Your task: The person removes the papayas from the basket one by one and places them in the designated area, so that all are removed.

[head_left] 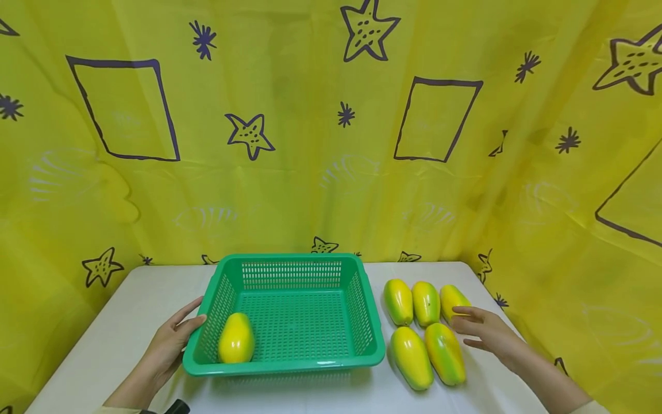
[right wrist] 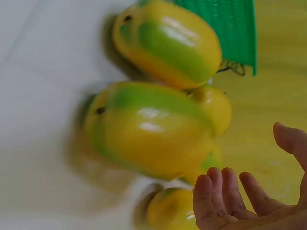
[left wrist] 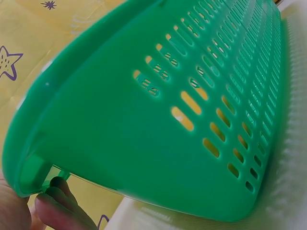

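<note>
A green plastic basket [head_left: 305, 365] with slotted walls stands on the table, and one yellow mango [head_left: 237, 339] lies in its left front corner. My left hand [head_left: 170, 345] grips the basket's left rim; in the left wrist view its fingers [left wrist: 60, 203] curl under the rim at the handle opening. To the right of the basket, several yellow-green mangoes [head_left: 411, 357] lie close together in two rows. My right hand [head_left: 488, 333] hovers at their right side, nearest the back right mango [head_left: 453, 300], which it partly covers in the head view. Its fingers [right wrist: 232, 196] are spread and hold nothing.
The white tabletop [head_left: 129, 310] reaches back to a yellow curtain [head_left: 310, 190] printed with stars and frames, which also encloses both sides. A small black object [head_left: 178, 407] shows at the front edge, near the left wrist.
</note>
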Demonstrator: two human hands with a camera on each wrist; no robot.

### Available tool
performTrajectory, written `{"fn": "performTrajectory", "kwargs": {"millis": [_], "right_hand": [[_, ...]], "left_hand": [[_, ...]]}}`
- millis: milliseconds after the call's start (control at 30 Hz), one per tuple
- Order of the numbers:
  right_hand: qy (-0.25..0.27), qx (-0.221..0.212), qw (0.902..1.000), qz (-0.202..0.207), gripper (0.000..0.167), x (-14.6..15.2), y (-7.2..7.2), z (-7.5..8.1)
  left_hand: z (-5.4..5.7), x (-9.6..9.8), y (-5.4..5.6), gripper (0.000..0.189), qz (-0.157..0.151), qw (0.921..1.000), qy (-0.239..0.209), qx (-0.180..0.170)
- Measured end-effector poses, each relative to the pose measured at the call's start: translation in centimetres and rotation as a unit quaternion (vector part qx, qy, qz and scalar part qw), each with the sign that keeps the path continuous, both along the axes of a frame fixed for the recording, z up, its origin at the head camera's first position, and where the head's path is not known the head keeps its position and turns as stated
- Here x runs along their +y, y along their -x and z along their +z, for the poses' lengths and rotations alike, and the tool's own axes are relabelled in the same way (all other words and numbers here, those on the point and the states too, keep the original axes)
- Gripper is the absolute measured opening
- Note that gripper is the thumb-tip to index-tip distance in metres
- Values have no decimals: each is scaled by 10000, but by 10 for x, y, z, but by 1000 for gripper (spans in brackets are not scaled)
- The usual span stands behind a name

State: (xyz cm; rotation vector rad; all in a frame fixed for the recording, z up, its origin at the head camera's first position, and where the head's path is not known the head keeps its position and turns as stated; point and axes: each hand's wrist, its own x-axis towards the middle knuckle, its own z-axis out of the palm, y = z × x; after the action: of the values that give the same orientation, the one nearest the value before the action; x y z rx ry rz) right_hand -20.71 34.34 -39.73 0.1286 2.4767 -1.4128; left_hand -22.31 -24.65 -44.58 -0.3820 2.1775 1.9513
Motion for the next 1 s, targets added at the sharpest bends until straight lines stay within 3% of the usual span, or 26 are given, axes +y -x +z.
{"fn": "performTrajectory", "kwargs": {"millis": [200,367,700,1000], "right_hand": [[71,299,9994,141,70,-36,7,25],[459,477,9972,342,66,-76,13,35],[869,736,9920,545,56,-154,26,36],[1400,786,9815,1042,54,-218,24,23]], "left_hand": [[0,0,0,77,-8,10000,-17,0],[-1,0,-1,77,-12,10000,-39,-4],[-2,1,-1,76,-21,10000,-33,-3],[0,0,-1,76,-46,10000,8,31]]}}
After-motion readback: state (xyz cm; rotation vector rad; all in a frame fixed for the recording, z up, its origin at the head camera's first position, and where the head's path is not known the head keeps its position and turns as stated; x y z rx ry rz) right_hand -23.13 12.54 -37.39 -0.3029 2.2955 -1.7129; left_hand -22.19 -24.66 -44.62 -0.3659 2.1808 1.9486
